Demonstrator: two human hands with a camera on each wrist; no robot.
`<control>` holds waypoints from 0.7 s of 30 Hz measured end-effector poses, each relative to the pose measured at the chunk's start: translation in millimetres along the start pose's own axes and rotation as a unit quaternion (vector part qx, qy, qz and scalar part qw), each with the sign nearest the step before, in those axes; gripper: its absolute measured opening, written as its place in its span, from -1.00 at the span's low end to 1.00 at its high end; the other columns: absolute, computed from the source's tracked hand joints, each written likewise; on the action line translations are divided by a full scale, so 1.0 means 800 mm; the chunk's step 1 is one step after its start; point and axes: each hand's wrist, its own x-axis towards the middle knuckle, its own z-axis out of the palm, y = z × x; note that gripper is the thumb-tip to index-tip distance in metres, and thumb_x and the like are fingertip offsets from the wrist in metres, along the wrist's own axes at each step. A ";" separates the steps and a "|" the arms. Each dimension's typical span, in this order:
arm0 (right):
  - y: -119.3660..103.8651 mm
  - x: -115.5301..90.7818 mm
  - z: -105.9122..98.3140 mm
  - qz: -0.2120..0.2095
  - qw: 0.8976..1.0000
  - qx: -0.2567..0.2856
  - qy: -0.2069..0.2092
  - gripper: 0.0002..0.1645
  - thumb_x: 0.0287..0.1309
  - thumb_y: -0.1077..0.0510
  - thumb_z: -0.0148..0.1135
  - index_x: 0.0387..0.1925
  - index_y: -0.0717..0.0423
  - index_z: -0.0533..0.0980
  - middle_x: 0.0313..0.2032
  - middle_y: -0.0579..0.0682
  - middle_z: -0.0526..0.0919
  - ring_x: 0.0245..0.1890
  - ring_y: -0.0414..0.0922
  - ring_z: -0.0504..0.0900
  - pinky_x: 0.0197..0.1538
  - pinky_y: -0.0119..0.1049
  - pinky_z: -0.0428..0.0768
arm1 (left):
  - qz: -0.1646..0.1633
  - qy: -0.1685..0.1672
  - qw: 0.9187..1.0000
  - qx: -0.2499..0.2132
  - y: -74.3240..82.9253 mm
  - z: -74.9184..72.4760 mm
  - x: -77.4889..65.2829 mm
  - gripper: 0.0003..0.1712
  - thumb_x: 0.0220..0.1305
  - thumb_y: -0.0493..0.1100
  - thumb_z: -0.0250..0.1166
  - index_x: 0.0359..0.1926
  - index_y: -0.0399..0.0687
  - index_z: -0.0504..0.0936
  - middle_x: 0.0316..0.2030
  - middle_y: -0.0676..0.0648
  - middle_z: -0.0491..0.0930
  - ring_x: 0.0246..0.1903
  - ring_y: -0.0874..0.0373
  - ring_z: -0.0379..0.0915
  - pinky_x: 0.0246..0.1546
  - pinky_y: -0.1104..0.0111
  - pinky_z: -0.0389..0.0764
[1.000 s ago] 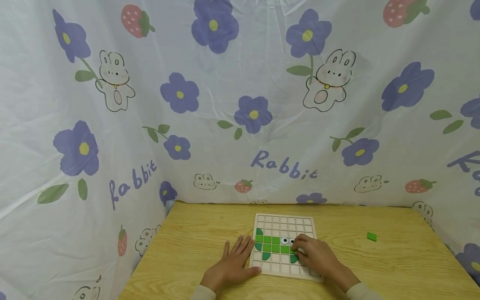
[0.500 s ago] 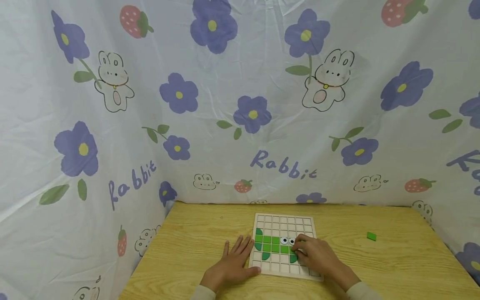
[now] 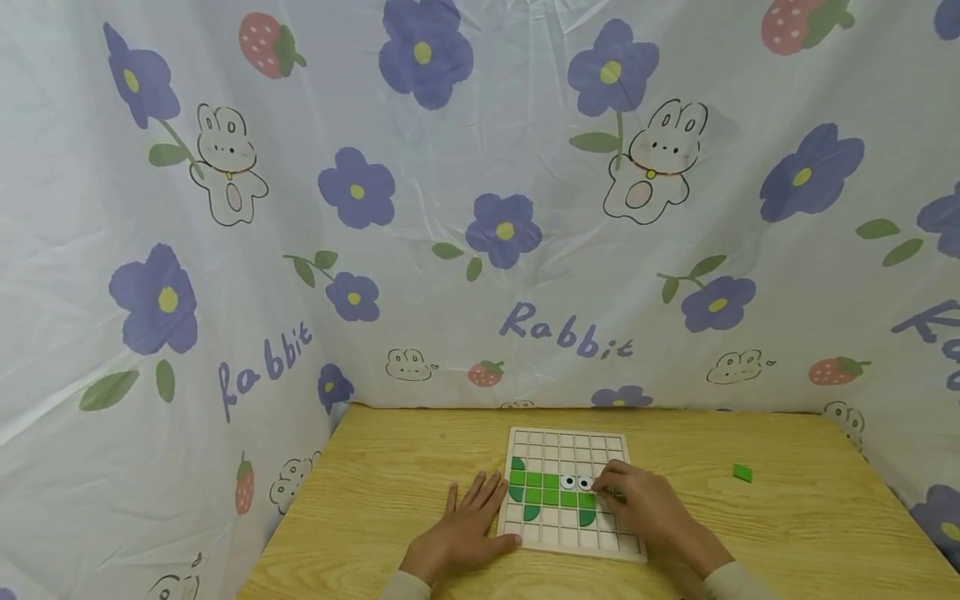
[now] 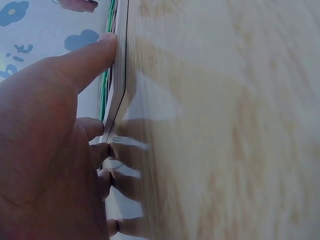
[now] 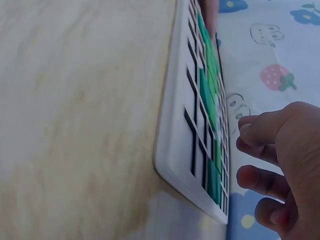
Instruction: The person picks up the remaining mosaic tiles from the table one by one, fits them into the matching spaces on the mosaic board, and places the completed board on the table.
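A pale wooden grid board (image 3: 558,537) lies on the table, with bright green square tiles (image 3: 551,497) set in two rows. Two white eye tiles (image 3: 568,482) sit at the upper row's right end. Several dark green rounded tiles (image 3: 587,517) are at the left and along the lower side. My left hand (image 3: 461,533) lies spread on the table, its thumb and fingertips against the board's edge, as the left wrist view also shows. Above the board's right side hovers my right hand (image 3: 648,504). Its fingers (image 5: 260,132) are loosely bent, with nothing seen between them.
One loose green tile (image 3: 742,473) lies on the wooden table (image 3: 795,533), off to the right of the board. A white curtain (image 3: 442,325) printed with flowers and rabbits hangs behind the table and along its left side.
My right hand has lifted and drawn back to the right, uncovering the last green square and the right eye tile. My left hand has stayed where it was.
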 end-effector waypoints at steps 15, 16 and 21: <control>0.042 -0.012 -0.041 0.061 0.998 0.003 0.024 -0.83 0.20 0.23 0.56 -0.25 -0.12 0.76 -0.25 -0.30 0.72 -0.46 -0.50 0.47 -0.44 -0.45 0.49 | -0.001 -0.003 1.000 0.002 0.001 0.000 0.001 0.10 0.49 0.46 0.14 0.75 0.06 -0.05 0.75 -0.08 -0.12 0.73 -0.17 -0.29 0.60 -0.39 -0.28; 0.046 -0.014 -0.044 0.063 0.998 -0.001 0.029 -0.83 0.20 0.23 0.57 -0.25 -0.11 0.76 -0.25 -0.29 0.73 -0.46 -0.51 0.47 -0.44 -0.45 0.48 | -0.001 -0.003 1.000 0.003 0.002 0.000 0.001 0.10 0.49 0.46 0.15 0.75 0.06 -0.04 0.74 -0.08 -0.12 0.73 -0.17 -0.29 0.60 -0.39 -0.27; 0.065 -0.022 -0.055 0.076 0.997 -0.010 0.030 -0.84 0.22 0.21 0.56 -0.23 -0.12 0.76 -0.24 -0.27 0.72 -0.47 -0.49 0.46 -0.45 -0.44 0.44 | -0.002 0.000 1.000 0.007 0.003 -0.001 0.001 0.09 0.49 0.46 0.15 0.75 0.07 -0.05 0.75 -0.08 -0.12 0.73 -0.17 -0.29 0.60 -0.40 -0.27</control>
